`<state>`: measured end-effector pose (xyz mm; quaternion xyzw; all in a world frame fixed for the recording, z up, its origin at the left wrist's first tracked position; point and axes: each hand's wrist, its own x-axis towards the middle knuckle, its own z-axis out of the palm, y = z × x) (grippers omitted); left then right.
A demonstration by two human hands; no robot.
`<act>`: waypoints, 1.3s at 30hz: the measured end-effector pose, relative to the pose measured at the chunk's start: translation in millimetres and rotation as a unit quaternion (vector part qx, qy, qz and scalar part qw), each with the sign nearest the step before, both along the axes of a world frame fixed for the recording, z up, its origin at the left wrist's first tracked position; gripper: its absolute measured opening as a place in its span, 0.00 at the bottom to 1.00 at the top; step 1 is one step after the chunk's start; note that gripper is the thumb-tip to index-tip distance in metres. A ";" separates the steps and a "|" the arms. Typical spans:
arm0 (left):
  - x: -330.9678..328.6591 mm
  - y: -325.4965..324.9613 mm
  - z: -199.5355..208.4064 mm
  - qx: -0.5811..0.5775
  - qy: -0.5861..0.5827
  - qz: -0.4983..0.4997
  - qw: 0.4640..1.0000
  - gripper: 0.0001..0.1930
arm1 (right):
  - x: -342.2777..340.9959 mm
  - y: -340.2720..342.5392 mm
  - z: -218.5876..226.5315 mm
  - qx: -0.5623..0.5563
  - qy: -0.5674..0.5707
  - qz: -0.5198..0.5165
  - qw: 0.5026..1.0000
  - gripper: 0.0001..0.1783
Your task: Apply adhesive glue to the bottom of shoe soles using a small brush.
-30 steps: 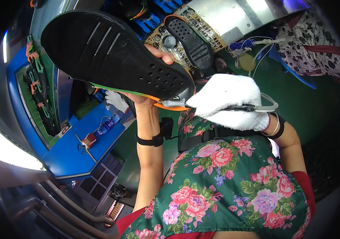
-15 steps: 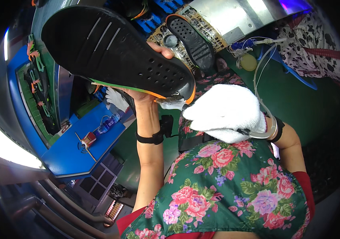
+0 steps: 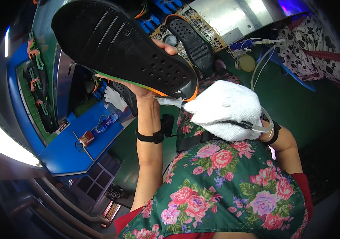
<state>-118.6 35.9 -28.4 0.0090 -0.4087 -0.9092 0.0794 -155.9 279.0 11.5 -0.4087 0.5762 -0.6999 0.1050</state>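
A large black shoe sole (image 3: 118, 47) with an orange and green edge is tilted up at upper left centre. My bare left hand (image 3: 140, 91) supports it from beneath, fingers wrapped round to the far edge. My right hand (image 3: 225, 109), in a white knit glove, is closed on a flat brush (image 3: 170, 102) whose pale bristles are at the sole's orange edge, near the rounded end with holes. Whether the bristles touch the sole is hard to see. A clear tube (image 3: 271, 123) runs along the right wrist. The glove hides most of the brush handle.
Another black sole (image 3: 192, 42) lies ahead on a print-covered board, beside a small round cup (image 3: 170, 40). At left, a blue table (image 3: 70, 153) carries a plastic bottle (image 3: 107, 123) and a red carton (image 3: 86, 138). A metal cover (image 3: 233, 18) stands at the back.
The sole has shifted slightly to the right along with my left hand. My gloved right hand has moved a little upward with the brush, still close to the sole's edge.
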 end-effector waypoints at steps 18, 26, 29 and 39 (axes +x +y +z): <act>-8.6 8.0 8.6 0.006 0.017 -0.043 0.999 0.45 | -15.5 7.4 -10.4 -0.050 -0.150 0.085 0.984 0.10; -8.2 8.1 9.6 0.040 -0.020 -0.105 0.993 0.44 | -13.0 4.4 -16.8 -0.019 0.066 0.097 0.993 0.16; -2.6 6.1 2.4 0.020 -0.031 -0.136 0.990 0.46 | -19.0 1.5 -23.5 -0.118 -0.086 0.189 0.971 0.12; -1.1 3.6 -5.5 0.074 -0.118 -0.177 0.974 0.68 | -23.6 1.2 -20.7 -0.108 0.022 0.178 0.978 0.14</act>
